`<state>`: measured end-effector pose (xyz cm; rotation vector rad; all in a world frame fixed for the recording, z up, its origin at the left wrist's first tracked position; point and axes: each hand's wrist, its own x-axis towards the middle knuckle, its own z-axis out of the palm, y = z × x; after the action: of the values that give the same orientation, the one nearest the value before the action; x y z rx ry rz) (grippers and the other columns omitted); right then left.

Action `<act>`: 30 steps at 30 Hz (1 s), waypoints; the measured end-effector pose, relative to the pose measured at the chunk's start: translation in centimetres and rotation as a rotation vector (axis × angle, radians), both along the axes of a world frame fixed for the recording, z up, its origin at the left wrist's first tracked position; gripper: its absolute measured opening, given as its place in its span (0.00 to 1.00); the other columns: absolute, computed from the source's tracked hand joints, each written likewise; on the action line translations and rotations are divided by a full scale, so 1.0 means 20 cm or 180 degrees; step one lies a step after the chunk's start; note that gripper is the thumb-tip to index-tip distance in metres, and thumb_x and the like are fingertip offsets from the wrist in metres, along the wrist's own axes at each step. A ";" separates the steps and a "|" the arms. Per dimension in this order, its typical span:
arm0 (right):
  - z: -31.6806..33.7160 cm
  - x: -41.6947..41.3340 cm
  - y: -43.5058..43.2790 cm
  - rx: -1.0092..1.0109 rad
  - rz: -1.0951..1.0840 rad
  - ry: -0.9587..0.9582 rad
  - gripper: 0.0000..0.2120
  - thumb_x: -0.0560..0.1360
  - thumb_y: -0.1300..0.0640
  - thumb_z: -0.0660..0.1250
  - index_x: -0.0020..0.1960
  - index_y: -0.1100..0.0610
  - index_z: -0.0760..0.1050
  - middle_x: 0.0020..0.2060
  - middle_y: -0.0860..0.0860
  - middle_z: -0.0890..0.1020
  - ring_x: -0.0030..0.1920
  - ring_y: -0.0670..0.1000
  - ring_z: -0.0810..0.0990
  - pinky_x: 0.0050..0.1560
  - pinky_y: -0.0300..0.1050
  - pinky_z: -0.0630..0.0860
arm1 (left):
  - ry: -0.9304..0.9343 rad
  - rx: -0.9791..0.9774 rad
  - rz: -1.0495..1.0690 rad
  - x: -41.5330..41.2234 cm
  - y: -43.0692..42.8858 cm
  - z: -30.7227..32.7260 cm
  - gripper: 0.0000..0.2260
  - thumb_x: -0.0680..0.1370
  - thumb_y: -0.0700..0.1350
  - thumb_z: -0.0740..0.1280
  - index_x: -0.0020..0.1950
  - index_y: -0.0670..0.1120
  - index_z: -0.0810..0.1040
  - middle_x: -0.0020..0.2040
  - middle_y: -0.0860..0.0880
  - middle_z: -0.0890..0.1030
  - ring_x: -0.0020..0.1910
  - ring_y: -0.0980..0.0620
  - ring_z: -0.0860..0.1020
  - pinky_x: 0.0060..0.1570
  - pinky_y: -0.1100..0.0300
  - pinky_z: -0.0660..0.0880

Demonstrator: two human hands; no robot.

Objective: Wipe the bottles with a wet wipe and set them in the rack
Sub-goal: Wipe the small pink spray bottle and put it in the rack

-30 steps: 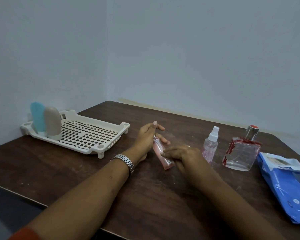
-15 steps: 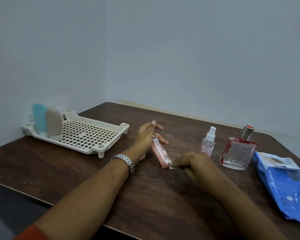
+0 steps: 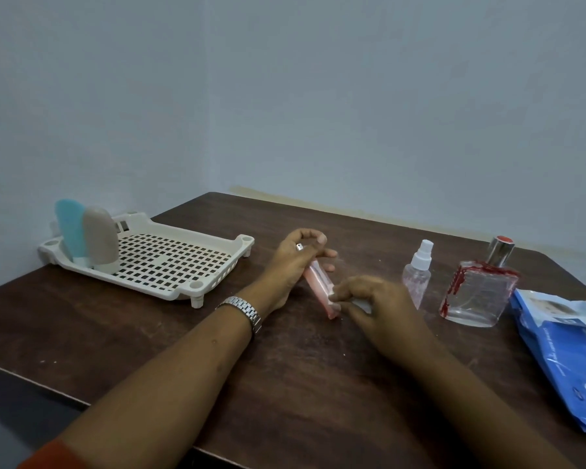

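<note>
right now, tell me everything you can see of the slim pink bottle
The slim pink bottle looks like translucent plastic with a small silvery top. It is tilted, its top gripped by the left hand; the right hand pinches a white wet wipe against its lower end. Whether its base touches the table is unclear.

Five bottles (image 3: 416, 282), one rack (image 3: 183, 292), one wipe (image 3: 361, 304), one wipe pack (image 3: 569, 360)

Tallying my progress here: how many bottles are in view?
5. Blue bottle and beige bottle stand in the rack; the left hand holds the pink bottle; spray bottle and perfume bottle stand on the table. None looks hidden.
</note>
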<state>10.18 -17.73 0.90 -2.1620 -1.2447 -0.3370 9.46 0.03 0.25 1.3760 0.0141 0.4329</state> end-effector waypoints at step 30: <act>-0.05 0.01 0.06 0.0312 0.0068 -0.0788 0.09 0.68 0.67 0.68 0.46 0.58 0.82 0.45 0.51 0.84 0.47 0.45 0.79 0.54 0.27 0.64 | 0.0175 -0.0981 -0.0474 -0.03 -0.08 -0.02 0.07 0.82 0.40 0.56 0.44 0.43 0.67 0.38 0.42 0.83 0.36 0.47 0.82 0.38 0.55 0.78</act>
<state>10.39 -16.56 -0.01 -2.0683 -1.3533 -0.6592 8.85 -1.60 -0.14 1.0764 0.0223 0.2555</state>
